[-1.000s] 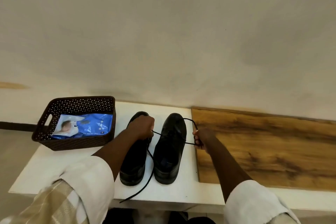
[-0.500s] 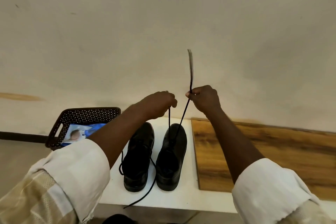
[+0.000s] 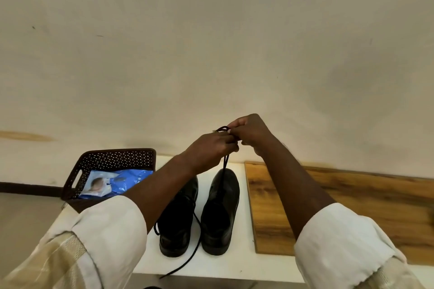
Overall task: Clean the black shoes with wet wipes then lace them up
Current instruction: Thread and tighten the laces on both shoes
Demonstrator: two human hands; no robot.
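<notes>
Both hands are up over the right black shoe (image 3: 220, 209): left hand (image 3: 211, 145) and right hand (image 3: 250, 132) pinch its black lace (image 3: 225, 162), looped between the fingertips. Both shoes sit side by side on the white counter (image 3: 211, 265), with the wipes pack (image 3: 117, 182) in the brown basket (image 3: 112, 159).

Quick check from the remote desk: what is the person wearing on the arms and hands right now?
Both hands, left hand and right hand, are bare: no gloves, rings or watch show. The forearms are bare too. Loose cream-white fabric sleeves are rolled up, over a beige checked garment.
</notes>
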